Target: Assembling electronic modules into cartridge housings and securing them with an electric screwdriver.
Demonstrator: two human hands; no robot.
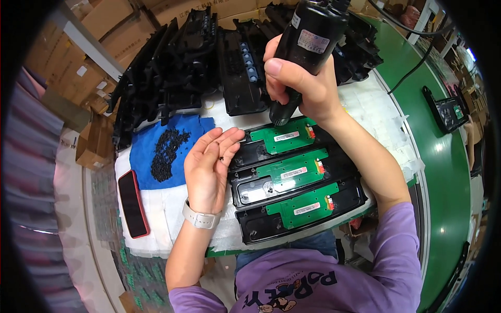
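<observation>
My right hand (313, 88) is wrapped round a black electric screwdriver (297, 55). The tool's lower end is over the farthest of three black plastic panels (263, 227). Each panel carries a green circuit board (289, 175) with a white label and a small red-and-white connector. My left hand (206, 169) is palm up to the left of the panels, fingers curled, with a few tiny black screws (222, 158) resting on them. Beside it, a heap of small black screws (166, 156) lies on a blue cloth (143, 148). The screwdriver's bit is hidden.
A red-edged phone (133, 204) lies at the table's left side. Stacked black plastic housings (182, 62) line the back. To the right runs a green surface (438, 172), bearing another black part (448, 110) with a board. Cardboard boxes (73, 78) stand at the far left. A cable (417, 73) hangs at the right.
</observation>
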